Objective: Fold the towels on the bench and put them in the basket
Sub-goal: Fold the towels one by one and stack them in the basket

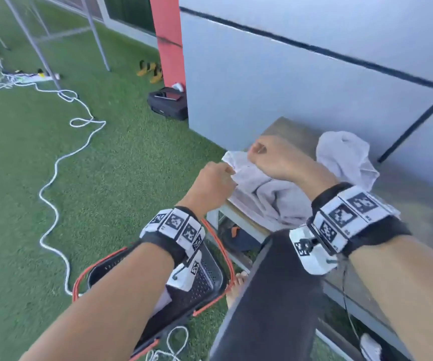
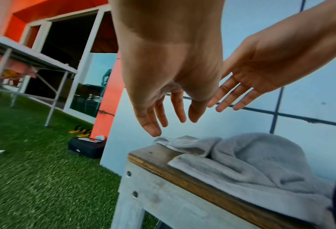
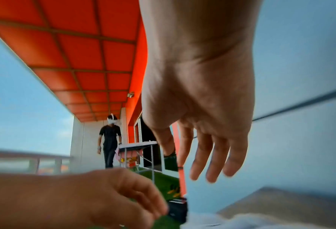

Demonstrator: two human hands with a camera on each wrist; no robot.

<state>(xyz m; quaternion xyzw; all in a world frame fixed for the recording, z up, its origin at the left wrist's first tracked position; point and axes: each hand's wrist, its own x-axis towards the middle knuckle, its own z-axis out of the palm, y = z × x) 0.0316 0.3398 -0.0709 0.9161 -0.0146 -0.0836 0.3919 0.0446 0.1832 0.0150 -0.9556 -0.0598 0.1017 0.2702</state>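
A grey towel (image 1: 262, 188) lies rumpled on the left end of the wooden bench (image 1: 288, 128), with a second crumpled grey towel (image 1: 345, 155) behind it by the wall. My left hand (image 1: 218, 178) hovers at the towel's near left corner and my right hand (image 1: 270, 155) at its far left corner. In the left wrist view the left hand (image 2: 169, 111) and right hand (image 2: 241, 86) have straight, spread fingers just above the towel (image 2: 251, 162), holding nothing. The black basket (image 1: 210, 280) with orange handles stands on the grass under my left forearm.
My knee in dark trousers (image 1: 270, 295) is against the bench front. A white rope (image 1: 54, 178) snakes over the green turf. A black bag (image 1: 168, 102) and yellow sandals (image 1: 150, 70) lie by the pale wall. A person (image 3: 109, 139) stands far off by a folding table.
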